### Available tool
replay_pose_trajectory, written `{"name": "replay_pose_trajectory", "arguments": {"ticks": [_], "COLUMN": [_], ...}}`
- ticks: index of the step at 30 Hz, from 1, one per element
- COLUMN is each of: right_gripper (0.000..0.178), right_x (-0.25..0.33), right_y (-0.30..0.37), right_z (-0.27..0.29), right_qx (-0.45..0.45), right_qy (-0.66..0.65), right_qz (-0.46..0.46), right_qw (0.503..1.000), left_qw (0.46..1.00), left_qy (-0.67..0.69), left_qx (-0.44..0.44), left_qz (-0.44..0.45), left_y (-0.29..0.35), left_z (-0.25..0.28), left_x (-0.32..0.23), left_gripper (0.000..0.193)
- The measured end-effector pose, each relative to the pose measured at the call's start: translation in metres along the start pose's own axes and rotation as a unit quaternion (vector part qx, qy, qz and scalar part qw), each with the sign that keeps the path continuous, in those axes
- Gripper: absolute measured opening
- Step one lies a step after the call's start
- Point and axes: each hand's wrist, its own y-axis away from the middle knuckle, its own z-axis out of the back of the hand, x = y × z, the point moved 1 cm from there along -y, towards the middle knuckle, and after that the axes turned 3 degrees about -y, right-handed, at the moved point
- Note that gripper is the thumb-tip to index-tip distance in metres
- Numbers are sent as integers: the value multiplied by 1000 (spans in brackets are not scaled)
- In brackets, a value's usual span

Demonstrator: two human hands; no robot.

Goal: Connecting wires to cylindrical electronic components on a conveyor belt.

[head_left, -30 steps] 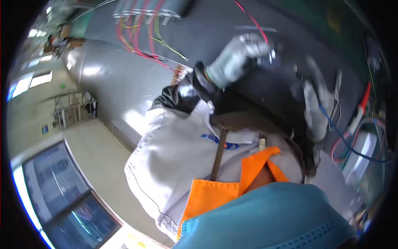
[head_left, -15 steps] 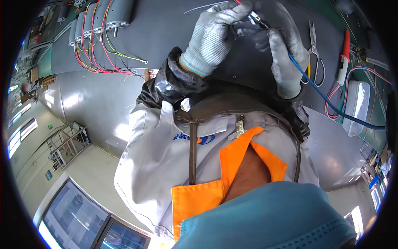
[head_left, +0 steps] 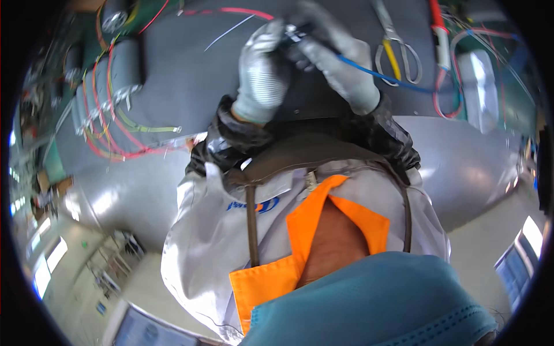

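Note:
My left hand (head_left: 262, 75), in a grey-white work glove, is closed at the table's near side, with a red wire (head_left: 248, 10) running into its fingertips. My right hand (head_left: 343, 66), gloved the same way and smeared by motion, is closed around the end of a blue cable (head_left: 369, 71), which trails off to the right. Between the two hands sits a small silver and dark connector-like piece (head_left: 293, 33); the blur hides its exact shape. A thin white strand (head_left: 229, 32) lies left of the left hand.
Grey cylindrical motors (head_left: 124, 66) with red, yellow and green leads stand on the left of the dark table (head_left: 190, 75). On the right lie scissors (head_left: 395, 43), a yellow-handled tool (head_left: 391, 59), a red-and-white pen-like tool (head_left: 440, 37) with a looped cord, and a clear plastic box (head_left: 480, 89).
The view has shifted, so the motors sit lower and the scissors farther left. My hands have come closer together around the connector-like piece, and more of the red wire shows to the left.

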Motion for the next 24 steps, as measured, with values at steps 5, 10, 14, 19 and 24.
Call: {"name": "replay_pose_trajectory", "arguments": {"ticks": [5,10,14,19,24], "right_gripper": [45,56,43,40,42], "right_x": [-17,-61,-33,-23,-8], "right_y": [5,22,7,-62,-151], "right_z": [132,298,256,192,123], "right_qx": [-184,-342,-337,-131,-17], "right_qy": [416,723,505,41,92], "right_qz": [46,-64,-41,24,-31], "right_qw": [889,597,794,990,995], "left_qw": [996,993,996,996,992], "left_qy": [75,94,48,76,72], "left_qx": [-53,-73,-82,-14,-83], "left_qz": [-22,21,-1,-41,-66], "left_y": [-17,-19,-9,-8,5], "left_z": [45,48,55,55,51], "left_x": [6,5,2,11,9], "left_gripper": [21,21,25,27,30]}}
